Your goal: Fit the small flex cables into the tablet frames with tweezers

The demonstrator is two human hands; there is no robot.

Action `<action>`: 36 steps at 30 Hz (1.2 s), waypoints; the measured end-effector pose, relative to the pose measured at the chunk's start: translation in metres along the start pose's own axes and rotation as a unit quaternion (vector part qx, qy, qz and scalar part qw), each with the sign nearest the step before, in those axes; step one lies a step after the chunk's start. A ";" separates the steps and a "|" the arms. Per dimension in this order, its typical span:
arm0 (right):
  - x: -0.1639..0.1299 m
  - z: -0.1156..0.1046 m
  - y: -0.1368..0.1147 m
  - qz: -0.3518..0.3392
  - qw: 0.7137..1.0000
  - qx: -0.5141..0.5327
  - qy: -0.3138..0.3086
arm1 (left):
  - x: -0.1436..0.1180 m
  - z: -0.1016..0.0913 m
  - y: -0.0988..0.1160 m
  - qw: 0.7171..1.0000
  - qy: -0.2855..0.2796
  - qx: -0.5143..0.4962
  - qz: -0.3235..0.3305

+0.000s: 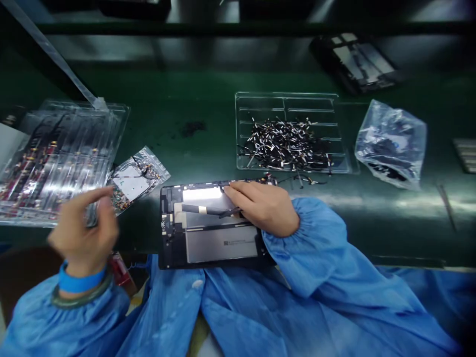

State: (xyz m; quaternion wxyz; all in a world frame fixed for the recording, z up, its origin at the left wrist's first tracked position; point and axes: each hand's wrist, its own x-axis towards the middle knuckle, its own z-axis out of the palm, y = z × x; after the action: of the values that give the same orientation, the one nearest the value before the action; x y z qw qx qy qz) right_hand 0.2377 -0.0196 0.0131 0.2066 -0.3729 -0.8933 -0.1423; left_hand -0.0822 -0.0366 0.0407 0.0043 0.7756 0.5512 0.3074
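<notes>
An opened tablet lies before me, its silver battery plates, dark frame and a black flex strip exposed. My right hand rests over its upper right part, fingertips by the top edge. From under that palm pokes a slim dark pointed tool, apparently tweezers, mostly hidden by the hand. Blurred by motion, my left hand hovers left of the tablet, thumb and forefinger apart and nothing visible between them. Just beyond those fingertips is a clear plastic bag of small parts with a white label.
Clear trays of circuit strips stand at left. Behind the tablet, another clear tray carries a heap of small black-and-silver flex pieces, some spilled at its front edge. Further right lie a plastic bag and stacked device parts.
</notes>
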 end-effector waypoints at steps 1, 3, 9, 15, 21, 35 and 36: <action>0.000 -0.001 0.000 -0.003 1.000 -0.008 -0.005 | 0.011 0.011 0.008 0.998 -0.011 0.024 0.051; 0.000 -0.001 0.000 -0.007 1.000 -0.023 -0.013 | 0.032 0.035 0.025 0.974 -0.109 -0.011 0.197; 0.003 0.000 -0.002 -0.007 0.998 -0.042 -0.043 | 0.061 0.079 0.057 0.911 -0.201 -0.041 0.357; 0.003 -0.006 -0.005 0.008 0.998 -0.044 -0.043 | 0.060 0.082 0.056 0.905 -0.227 -0.027 0.358; -0.010 -0.025 0.003 0.021 0.994 -0.006 -0.103 | 0.060 0.082 0.054 0.902 -0.263 -0.036 0.340; -0.025 -0.014 0.002 0.043 0.995 -0.075 -0.045 | 0.058 0.082 0.058 0.902 -0.225 0.010 0.367; -0.025 -0.014 0.002 0.041 0.995 -0.077 -0.040 | 0.058 0.081 0.058 0.902 -0.227 0.013 0.366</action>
State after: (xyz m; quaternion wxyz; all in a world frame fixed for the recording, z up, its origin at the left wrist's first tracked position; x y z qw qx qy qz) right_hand 0.2588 -0.0388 0.0141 0.1470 -0.4296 -0.8711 -0.1869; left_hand 0.0181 0.0179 0.0222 0.0067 0.9715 0.2166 0.0955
